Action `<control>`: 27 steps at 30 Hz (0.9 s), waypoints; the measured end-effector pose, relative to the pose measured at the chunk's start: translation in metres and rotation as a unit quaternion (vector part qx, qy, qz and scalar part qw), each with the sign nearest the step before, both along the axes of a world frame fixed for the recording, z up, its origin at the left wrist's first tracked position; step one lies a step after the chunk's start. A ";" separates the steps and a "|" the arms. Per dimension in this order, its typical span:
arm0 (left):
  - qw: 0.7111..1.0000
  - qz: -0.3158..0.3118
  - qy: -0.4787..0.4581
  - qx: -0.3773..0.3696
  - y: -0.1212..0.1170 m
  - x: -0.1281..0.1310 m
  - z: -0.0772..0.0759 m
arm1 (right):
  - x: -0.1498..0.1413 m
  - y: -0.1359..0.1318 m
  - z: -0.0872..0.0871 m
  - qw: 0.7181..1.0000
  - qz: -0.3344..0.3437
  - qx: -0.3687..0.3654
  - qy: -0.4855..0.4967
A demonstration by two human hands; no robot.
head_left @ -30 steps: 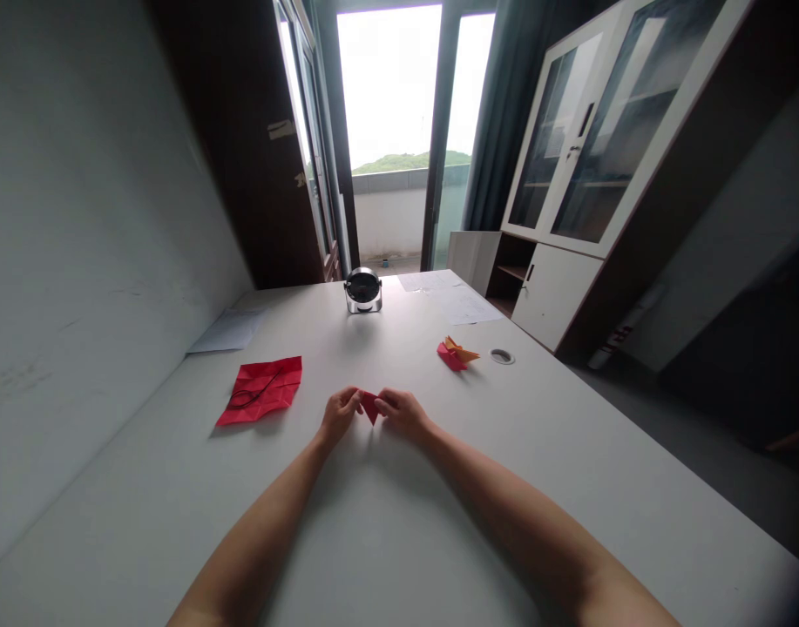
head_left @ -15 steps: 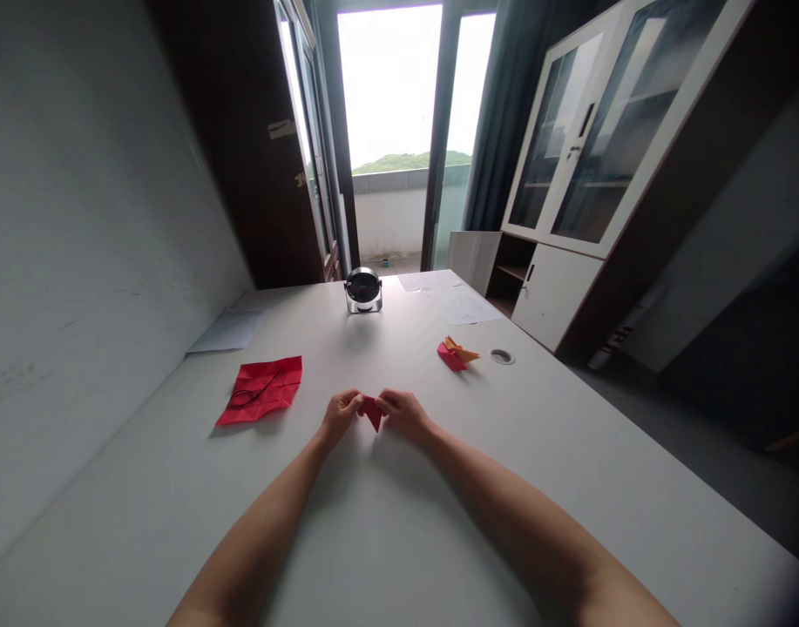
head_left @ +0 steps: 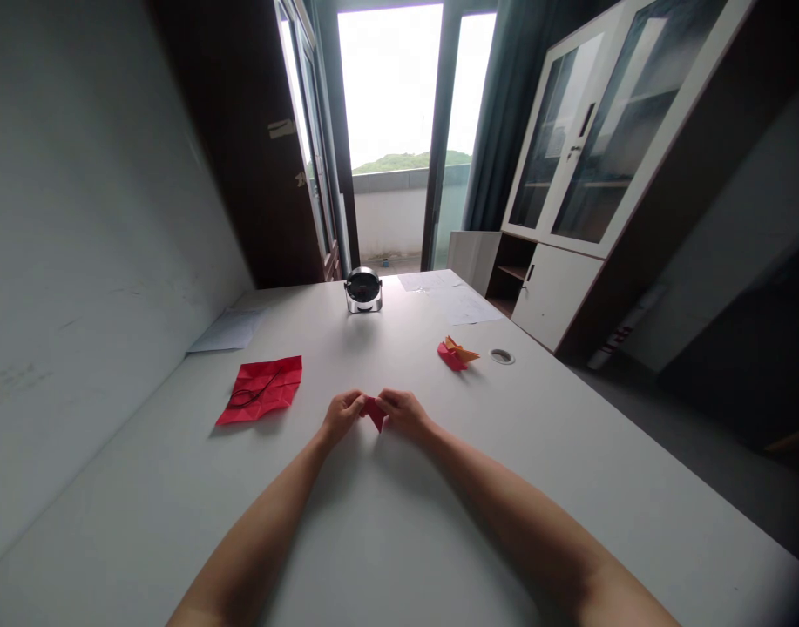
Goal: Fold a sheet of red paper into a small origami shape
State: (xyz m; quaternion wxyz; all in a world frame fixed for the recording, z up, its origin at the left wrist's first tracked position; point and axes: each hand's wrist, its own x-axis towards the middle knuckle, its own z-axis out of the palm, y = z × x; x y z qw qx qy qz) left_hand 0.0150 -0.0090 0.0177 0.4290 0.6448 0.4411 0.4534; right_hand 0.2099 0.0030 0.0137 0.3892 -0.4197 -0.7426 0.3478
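A small piece of folded red paper (head_left: 375,414) is held between my two hands, just above the white table, with a pointed tip hanging down. My left hand (head_left: 342,414) pinches its left edge between thumb and fingers. On the opposite side my right hand (head_left: 404,409) grips the upper right edge the same way. The fingers cover part of the paper, so its full shape is hidden. To the left lies a creased red paper sheet (head_left: 274,396) with a thin black cord (head_left: 246,399) on it. Folded red and orange paper pieces (head_left: 457,354) rest to the right.
A round black and silver device (head_left: 363,291) stands at the back of the white table (head_left: 399,540). White papers lie at the back left (head_left: 226,331) and back right (head_left: 470,306). A round cable hole (head_left: 502,356) is at the right, near a white cabinet (head_left: 559,292).
The folded red paper has shifted very slightly, its lower tip a little to the right. Both hands keep their grip in nearly the same place.
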 end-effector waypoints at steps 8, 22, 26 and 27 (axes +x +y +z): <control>1.000 0.004 -0.019 -0.010 0.000 0.002 -0.001 | 0.000 0.001 -0.001 1.000 0.002 0.001 0.001; 1.000 0.008 0.002 -0.005 0.001 -0.001 -0.001 | -0.001 -0.001 0.003 1.000 -0.003 -0.001 0.004; 1.000 0.010 0.006 -0.003 0.001 -0.001 0.001 | -0.001 -0.001 0.003 1.000 -0.004 -0.004 0.006; 1.000 0.008 0.006 -0.001 0.001 -0.001 0.001 | -0.001 0.000 0.003 1.000 -0.003 -0.005 0.007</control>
